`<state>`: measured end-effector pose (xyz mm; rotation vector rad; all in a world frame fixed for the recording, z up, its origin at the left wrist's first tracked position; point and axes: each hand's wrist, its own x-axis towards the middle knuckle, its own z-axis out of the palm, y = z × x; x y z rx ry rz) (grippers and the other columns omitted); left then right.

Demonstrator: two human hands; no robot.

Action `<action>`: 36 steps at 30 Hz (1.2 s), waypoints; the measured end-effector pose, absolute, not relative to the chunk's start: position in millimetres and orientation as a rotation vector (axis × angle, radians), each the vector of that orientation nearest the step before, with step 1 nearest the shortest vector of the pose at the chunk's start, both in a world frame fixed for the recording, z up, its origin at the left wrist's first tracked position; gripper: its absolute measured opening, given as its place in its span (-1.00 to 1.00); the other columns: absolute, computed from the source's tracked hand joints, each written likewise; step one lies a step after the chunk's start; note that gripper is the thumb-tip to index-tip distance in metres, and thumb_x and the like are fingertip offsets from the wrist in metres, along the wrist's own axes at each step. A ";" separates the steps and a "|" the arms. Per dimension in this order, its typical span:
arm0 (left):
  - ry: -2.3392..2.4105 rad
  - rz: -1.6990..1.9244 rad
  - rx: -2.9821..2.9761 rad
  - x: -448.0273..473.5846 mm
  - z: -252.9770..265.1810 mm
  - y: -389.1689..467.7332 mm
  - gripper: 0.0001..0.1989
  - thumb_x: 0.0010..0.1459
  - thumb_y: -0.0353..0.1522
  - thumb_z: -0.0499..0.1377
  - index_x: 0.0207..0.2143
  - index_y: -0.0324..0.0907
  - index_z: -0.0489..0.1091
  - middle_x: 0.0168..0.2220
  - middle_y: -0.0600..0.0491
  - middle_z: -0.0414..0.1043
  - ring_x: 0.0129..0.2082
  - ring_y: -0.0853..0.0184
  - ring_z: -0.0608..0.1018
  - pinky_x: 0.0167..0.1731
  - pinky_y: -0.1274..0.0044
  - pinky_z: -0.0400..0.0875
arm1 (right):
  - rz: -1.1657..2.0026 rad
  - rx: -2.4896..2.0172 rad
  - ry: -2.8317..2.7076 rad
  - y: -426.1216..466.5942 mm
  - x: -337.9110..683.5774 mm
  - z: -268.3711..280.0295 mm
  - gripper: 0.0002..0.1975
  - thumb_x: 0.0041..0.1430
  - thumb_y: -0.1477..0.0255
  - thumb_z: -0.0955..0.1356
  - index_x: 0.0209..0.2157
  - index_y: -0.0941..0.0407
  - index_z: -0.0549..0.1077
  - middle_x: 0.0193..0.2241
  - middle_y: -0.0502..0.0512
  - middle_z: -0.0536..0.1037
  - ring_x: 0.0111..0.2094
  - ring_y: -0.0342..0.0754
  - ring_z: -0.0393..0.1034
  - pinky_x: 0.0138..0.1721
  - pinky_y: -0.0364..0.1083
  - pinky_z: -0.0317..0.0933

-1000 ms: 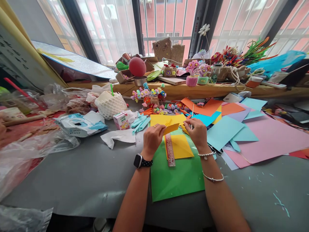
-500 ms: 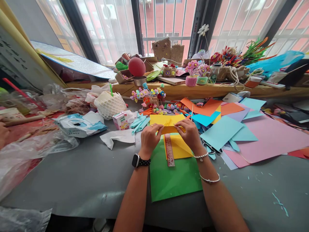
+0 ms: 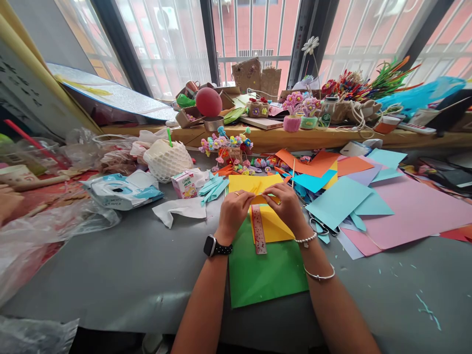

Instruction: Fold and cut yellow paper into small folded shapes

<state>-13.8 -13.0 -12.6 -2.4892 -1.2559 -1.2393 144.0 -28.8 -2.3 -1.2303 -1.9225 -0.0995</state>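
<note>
Between my two hands is a small piece of yellow paper (image 3: 260, 199), pinched at both ends. My left hand (image 3: 236, 211) has its fingers closed on the left end, and my right hand (image 3: 286, 205) grips the right end. The fingers partly cover the piece. Behind it lies a yellow sheet (image 3: 238, 183) with thin yellow strips on it. Nearer to me, a patterned ruler (image 3: 258, 231) rests on another yellow sheet (image 3: 276, 227), which sits on a large green sheet (image 3: 269, 280).
To the right lie scissors (image 3: 320, 227), light blue sheets (image 3: 341, 199) and a big pink sheet (image 3: 413, 211). On the left are a wipes packet (image 3: 121, 191), a tissue (image 3: 180, 209), a small pink box (image 3: 185, 184) and a netted coconut (image 3: 167, 160). Another person's hand (image 3: 8, 201) shows at the left edge.
My hands have drawn closer together along the yellow paper, the left one moving right, and their fingers now cover more of it. The other person's hand has come further into view.
</note>
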 end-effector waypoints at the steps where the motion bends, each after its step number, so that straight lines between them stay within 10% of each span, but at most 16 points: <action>1: -1.262 -1.245 -2.471 -14.1 -13.1 -12.6 -0.85 0.07 -0.38 0.02 -0.39 -0.17 0.38 -0.44 0.07 0.46 -0.41 0.36 0.44 -0.36 0.53 0.28 | -0.111 -1.256 -1.906 -27.8 146.9 -2.9 -0.89 0.04 0.45 0.26 -0.45 0.13 0.41 -0.44 0.08 0.47 -0.33 -0.02 0.28 -0.27 -0.04 0.12; 36: -1.353 -1.282 -2.453 -15.4 -11.4 -14.2 -0.85 0.08 -0.37 0.01 -0.40 -0.19 0.37 -0.42 0.04 0.43 -0.36 0.36 0.44 -0.35 0.54 0.30 | -0.148 -1.263 -1.934 -28.5 146.8 -3.6 -0.87 0.06 0.44 0.25 -0.45 0.13 0.42 -0.44 0.07 0.48 -0.34 -0.03 0.29 -0.27 -0.05 0.08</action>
